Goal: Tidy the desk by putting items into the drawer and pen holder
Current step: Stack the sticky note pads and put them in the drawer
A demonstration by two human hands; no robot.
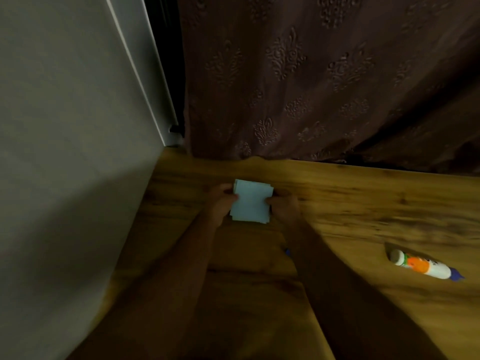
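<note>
Together both hands, left (pixel 220 203) and right (pixel 284 205), pinch a pale blue paper stack (pixel 251 201) by its sides.

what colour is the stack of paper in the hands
Pale blue stack of paper, seen in the head view.

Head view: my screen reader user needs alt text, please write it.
Two hands, left hand and right hand, hold a stack of pale blue paper notes by its sides over a wooden desk. A glue stick lies to the right; a patterned curtain hangs behind.
</note>
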